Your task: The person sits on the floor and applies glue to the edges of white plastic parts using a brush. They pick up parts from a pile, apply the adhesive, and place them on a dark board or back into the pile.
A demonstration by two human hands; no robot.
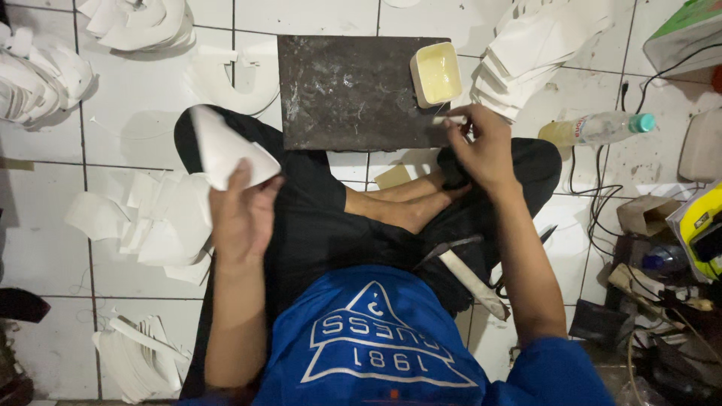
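Head view: left hand (242, 214) at 9 o'clock, thumb and fingers clasped on 1 curved white cut piece (226, 154), lifted over the lap. Right hand (485, 146) at 1 o'clock, pinched around a small brush (450, 119) at the near edge of the dark slab (353, 94), just below the glue tray (436, 73). Best handled, by judgement, with little glue on the brush, the piece laid flat on the slab, thin even strokes along the edge. White stack (519, 64) at 1 o'clock, loose pieces (162, 225) at 9, bottle (598, 128) at 2.
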